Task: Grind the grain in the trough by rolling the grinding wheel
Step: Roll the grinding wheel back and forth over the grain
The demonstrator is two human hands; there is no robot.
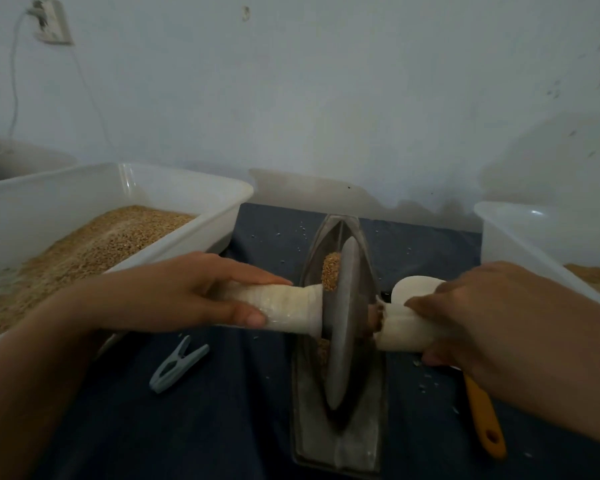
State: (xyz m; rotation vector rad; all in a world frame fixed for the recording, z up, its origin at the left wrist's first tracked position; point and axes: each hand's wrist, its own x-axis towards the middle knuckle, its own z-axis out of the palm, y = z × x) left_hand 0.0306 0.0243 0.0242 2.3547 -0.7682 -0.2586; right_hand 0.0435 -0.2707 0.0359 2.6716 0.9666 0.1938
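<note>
Now, left hand: curled round the white-wrapped left handle, thumb below and fingers lying along the top, close to the disc
Right hand: wrapped round the right handle, knuckles up, fingertips pinching the wrap near its inner end
Grinding wheel: grey stone disc standing upright on edge in the slot, about midway along the trough, axle level between the two hands
Trough: long boat-shaped metal trough on the dark cloth, running away from the person toward the wall
Grain: a clump clings to the wheel's left face above the handle; a little more shows at the slot edge just below the left handle
Doing the step well: I judge both hands should press down evenly and push together, so the disc stays upright and tracks the slot instead of riding up a wall; long, slow strokes should drag the clinging grain back under the rim
Hidden: the trough floor under the wheel, so how much grain lies there and how fine it is cannot be told
Cut off: both white tubs, the left one holding grain, run out of view; the orange-handled scraper is partly under the right wrist
Hard to make out: the picture is soft; the grey peg is clear, the pale specks on the cloth are not
</note>
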